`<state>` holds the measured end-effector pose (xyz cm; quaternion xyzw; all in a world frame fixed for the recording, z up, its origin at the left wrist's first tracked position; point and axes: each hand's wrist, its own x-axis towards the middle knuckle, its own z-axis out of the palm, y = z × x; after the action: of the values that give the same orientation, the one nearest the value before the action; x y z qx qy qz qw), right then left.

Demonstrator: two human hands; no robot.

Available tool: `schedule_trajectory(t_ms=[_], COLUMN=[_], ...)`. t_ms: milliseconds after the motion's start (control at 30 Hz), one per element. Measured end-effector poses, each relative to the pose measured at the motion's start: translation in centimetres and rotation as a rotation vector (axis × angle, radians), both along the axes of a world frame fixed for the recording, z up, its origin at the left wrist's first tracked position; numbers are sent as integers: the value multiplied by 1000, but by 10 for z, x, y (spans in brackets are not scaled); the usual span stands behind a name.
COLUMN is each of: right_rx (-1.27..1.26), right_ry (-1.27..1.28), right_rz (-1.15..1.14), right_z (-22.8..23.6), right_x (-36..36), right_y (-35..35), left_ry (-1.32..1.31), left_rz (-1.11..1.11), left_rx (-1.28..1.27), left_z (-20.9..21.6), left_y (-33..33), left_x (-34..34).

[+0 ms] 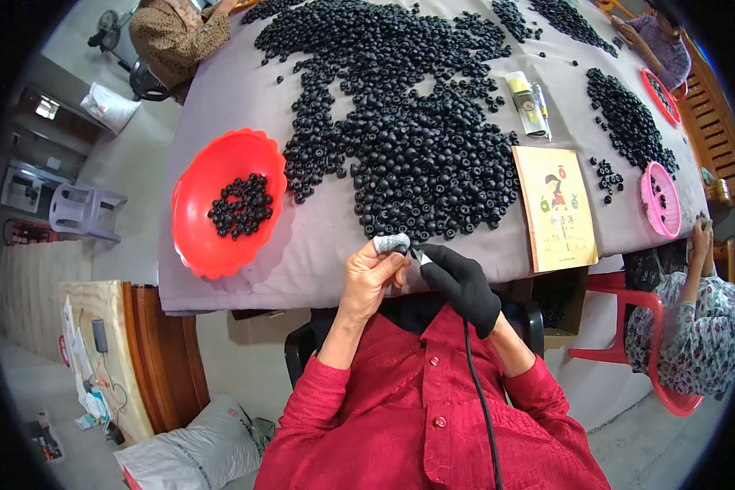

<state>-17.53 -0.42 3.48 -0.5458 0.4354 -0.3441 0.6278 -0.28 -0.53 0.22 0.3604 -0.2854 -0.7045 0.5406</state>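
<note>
at the table edge, left hand pinches a black bead, right hand pinches a shiny bit; bare cloth leftward.

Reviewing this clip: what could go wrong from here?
The left hand and gloved right hand are right beside the near edge of the pile of black pieces, so a bump could scatter some. The red bowl stands near the left edge of the table; a knock might spill the pieces inside.
</note>
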Motion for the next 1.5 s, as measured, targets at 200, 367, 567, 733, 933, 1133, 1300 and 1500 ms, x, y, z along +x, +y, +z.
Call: schedule_trajectory(t_ms=[200, 367, 567, 733, 933, 1133, 1300, 1500], right_rx=[-80, -119, -137, -148, -179, -173, -167, -184], right_ry=[70, 126, 106, 98, 166, 165, 149, 217], right_rz=[-2, -28, -24, -36, -32, -19, -10, -15], right_z=[-3, -6, -5, -5, -7, -5, -9, -9], right_x=[8, 12, 12, 13, 14, 14, 14, 16], right_y=[0, 1, 0, 1, 0, -1, -4, -5], left_ry=[52, 17, 48, 57, 59, 64, 68, 52], left_rz=[-22, 5, 14, 4, -2, 12, 15, -5], left_rx=[-23, -37, -35, -32, -29, -32, -7, -42], left_z=[-4, -6, 0, -1, -2, -2, -1, -7], left_y=[0, 0, 2, 2, 3, 4, 5, 5], left_x=[1, 0, -3, -1, -1, -1, -2, 2])
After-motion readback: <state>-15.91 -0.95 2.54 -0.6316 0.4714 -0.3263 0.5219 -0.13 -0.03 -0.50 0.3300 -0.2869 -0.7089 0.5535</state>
